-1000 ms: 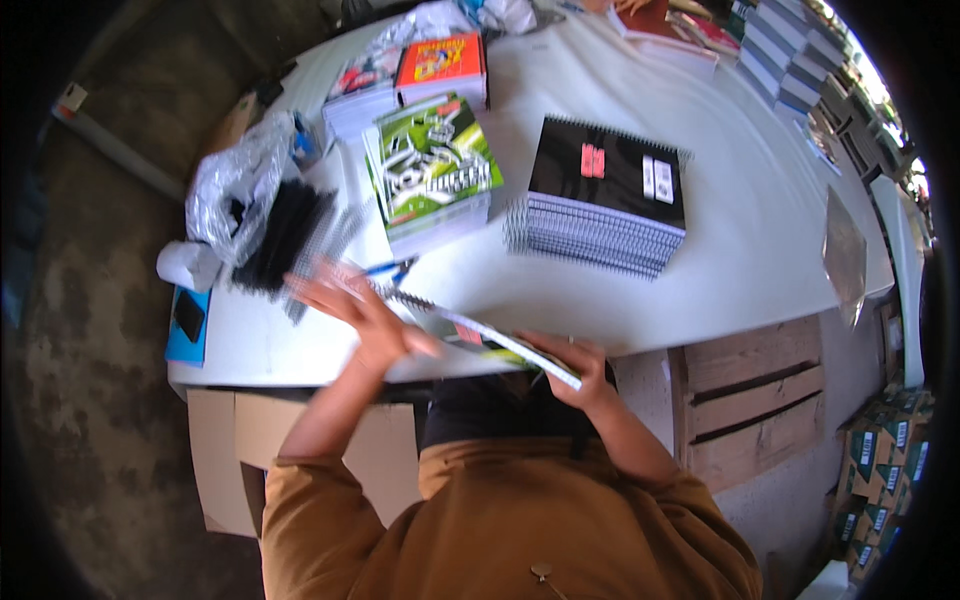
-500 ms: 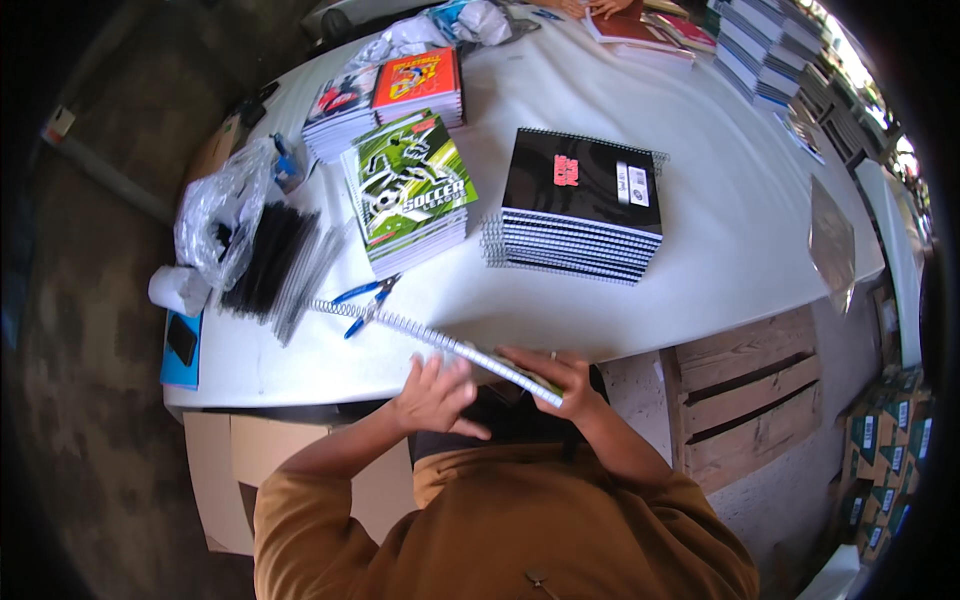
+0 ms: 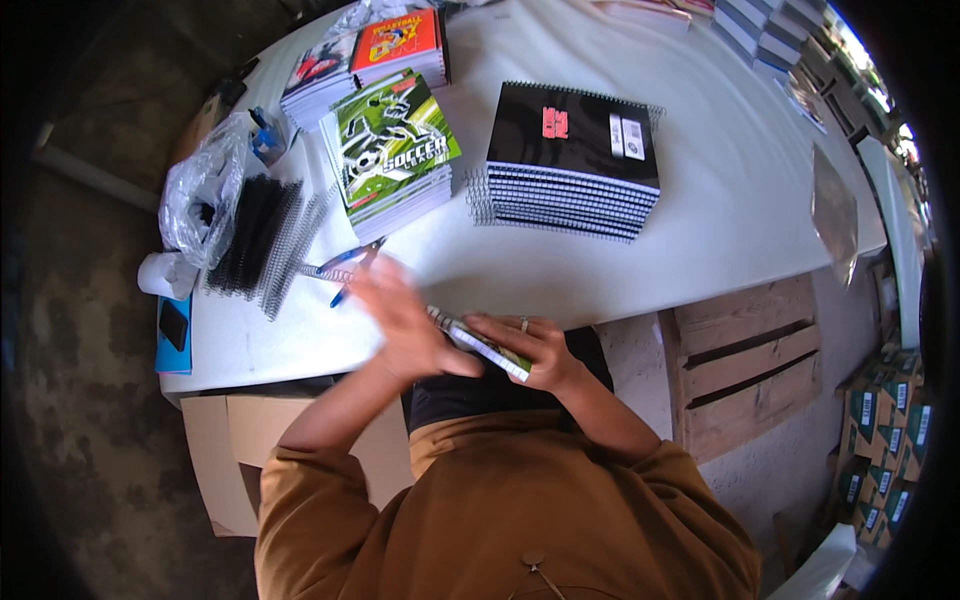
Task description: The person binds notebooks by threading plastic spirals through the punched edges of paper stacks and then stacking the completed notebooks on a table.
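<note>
White table in daylight, dark concrete floor at left, wooden pallet beneath, cardboard boxes at right

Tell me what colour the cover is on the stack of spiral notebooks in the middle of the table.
Black, with a small red label and a white one, in the head view: stack of spiral notebooks.

On the white desk a stack of black spiral notebooks lay beside a stack of green-covered ones. Black binding coils sat near a clear plastic bag; blue-handled pliers lay just beside them.
</note>
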A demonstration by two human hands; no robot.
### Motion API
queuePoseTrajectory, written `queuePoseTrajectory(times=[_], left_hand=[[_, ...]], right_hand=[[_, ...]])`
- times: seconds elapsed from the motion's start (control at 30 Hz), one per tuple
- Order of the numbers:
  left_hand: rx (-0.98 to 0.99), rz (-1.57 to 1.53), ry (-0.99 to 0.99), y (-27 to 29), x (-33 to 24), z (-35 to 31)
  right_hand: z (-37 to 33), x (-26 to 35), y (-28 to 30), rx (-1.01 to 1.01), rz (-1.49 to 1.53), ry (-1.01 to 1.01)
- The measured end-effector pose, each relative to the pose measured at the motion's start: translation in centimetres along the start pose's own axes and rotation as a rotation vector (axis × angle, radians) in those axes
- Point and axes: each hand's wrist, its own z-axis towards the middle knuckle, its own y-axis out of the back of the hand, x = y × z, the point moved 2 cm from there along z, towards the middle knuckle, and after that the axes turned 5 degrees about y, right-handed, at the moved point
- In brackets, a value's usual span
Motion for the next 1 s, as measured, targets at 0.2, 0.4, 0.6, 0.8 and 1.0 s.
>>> queuePoseTrajectory(times=[0.2, 0.4, 0.6, 0.8, 1.0], left_hand=[[-0.155, 0.023, -0.454, 1.7, -4.3, 1.9], [0.106, -0.076, -0.397, 2.5, -5.9, 3.0], [-0.098, 0.154, -0.102, 2.3, -5.4, 7.0], [-0.183, 0.101, -0.329, 2.3, -6.1, 7.1], [0.038, 0.097, -0.235, 1.2, -5.8, 5.6]], right_hand=[[0.4, -0.6, -0.4, 0.032, 0.004, -0.009], [0.6, -0.7, -0.2, -0.086, -0.001, -0.104], [0.3, -0.3, -1.2, -0.040, 0.064, -0.104], [0.4, -0.9, -0.8, -0.011, 0.055, -0.120], [0.7, -0.9, -0.5, -0.092, 0.095, -0.224]])
